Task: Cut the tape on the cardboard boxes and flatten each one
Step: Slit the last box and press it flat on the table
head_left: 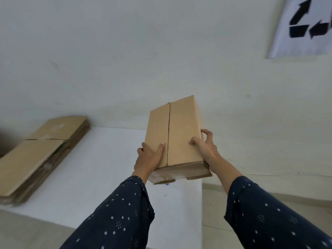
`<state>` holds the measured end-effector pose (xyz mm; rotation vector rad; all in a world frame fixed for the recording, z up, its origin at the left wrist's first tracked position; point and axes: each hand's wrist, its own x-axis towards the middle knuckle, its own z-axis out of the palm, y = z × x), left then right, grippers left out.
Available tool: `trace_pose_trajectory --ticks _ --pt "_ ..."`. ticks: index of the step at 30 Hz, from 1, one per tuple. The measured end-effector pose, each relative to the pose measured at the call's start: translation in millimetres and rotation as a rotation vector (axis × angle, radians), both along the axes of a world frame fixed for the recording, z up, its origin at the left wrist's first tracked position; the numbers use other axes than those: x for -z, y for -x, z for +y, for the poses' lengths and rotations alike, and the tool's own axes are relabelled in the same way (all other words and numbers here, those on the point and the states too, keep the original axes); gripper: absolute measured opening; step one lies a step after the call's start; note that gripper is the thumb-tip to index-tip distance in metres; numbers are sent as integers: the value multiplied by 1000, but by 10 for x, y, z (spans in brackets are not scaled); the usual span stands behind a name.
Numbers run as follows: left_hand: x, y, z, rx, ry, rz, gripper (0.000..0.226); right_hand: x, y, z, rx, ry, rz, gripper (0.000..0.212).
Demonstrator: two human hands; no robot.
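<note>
the pale wall (125, 51) fills most of my view, with a recycling sign (305, 27) high on my right. below it the white tabletop (100, 168) runs away from me, and along its left side lies a stack of flattened boxes (41, 155), set to one side, i judge, as the finished pile. i hold the cardboard box (181, 133) in the air above the right part of the tabletop, touching nothing but my hands, probably so i can look over its closure before cutting. its long axis runs away from me toward the wall, with the far end raised and the near end low by my wrists. the broad flap face is turned up at me. my left hand (149, 159) grasps the near left side, thumb laid on the top face and fingers wrapped round the edge. my right hand (206, 148) clasps the right side, thumb on top and fingers curled round the edge. a grip on both sides keeps the box from twisting, i think. the seam (168, 133) between the two flaps runs the whole length, and i cannot tell whether tape covers it.
</note>
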<state>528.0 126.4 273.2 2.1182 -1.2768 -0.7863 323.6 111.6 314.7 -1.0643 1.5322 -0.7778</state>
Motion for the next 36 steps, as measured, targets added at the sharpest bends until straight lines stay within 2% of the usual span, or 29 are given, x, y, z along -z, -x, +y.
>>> trace_pose_trajectory --ticks 5,9,12,13,16,19,22,25,28,31,33,36 --pt "109 -800 28 131 -108 47 73 23 -855 23 -3 -5 64 68" --pt "183 -1185 -46 143 -199 286 83 63 -1439 -79 -2 -6 186 70" --pt "173 -1427 -212 133 -250 511 109 91 -1846 -214 -49 31 339 74" --pt "83 -1477 -246 133 -266 547 110 90 -1985 -254 -60 51 386 76" --pt "-41 -1646 -363 125 -278 573 90 99 -2344 -332 -64 73 477 85" --pt "-18 -1864 -486 119 -363 633 97 147 -2632 -374 -94 16 521 108" --pt "35 -2133 -641 122 -417 692 103 159 -2904 -452 -103 -2 538 116" --pt "137 -2451 -753 86 -335 764 83 136 -3145 -637 -72 -40 358 106" --pt "177 -2806 -844 47 -241 899 53 173 -3382 -753 -15 7 208 66" --pt "227 -3219 -938 26 -227 915 44 298 -3726 -776 2 26 128 45" --pt "300 -3510 -964 24 -270 836 41 373 -4007 -758 -53 47 159 41" --pt "506 -3861 -963 80 -414 715 50 549 -4378 -709 -198 40 387 47"
